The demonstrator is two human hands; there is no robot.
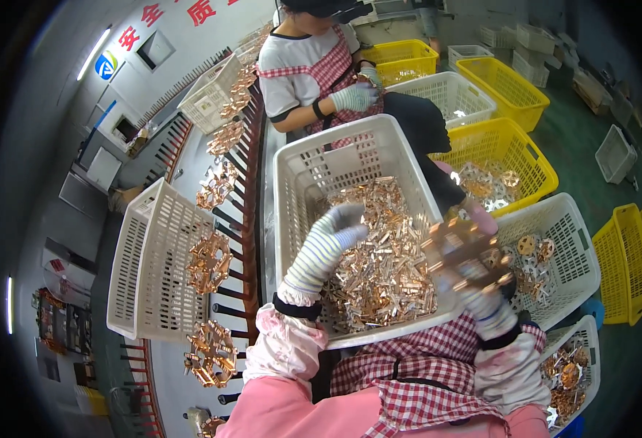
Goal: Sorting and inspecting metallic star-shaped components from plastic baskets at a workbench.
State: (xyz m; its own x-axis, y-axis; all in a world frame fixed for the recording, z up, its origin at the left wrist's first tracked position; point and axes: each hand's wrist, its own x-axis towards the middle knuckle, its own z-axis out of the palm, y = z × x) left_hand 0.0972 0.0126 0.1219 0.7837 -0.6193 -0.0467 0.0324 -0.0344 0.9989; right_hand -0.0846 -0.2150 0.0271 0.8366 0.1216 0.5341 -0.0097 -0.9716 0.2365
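Note:
My left hand (321, 250), in a striped glove, hovers above the left part of a white plastic basket (286, 171). Its fingers point right, slightly apart, and I see nothing between them. A heap of small copper-coloured metal pieces (379, 270) fills the basket, which stands against my checked apron. Beyond the basket's right rim, my right hand (490, 310), also gloved, grips a copper-coloured toothed metal ring (468, 252). Motion blurs the ring and the fingertips.
Left of me, copper-coloured rings hang on a dark pronged rack (248, 241), beside a white basket (164, 255). A gloved co-worker (314, 80) sits across. To the right are a white basket (580, 241) of metal rings, yellow baskets (540, 179) and another white basket (591, 350).

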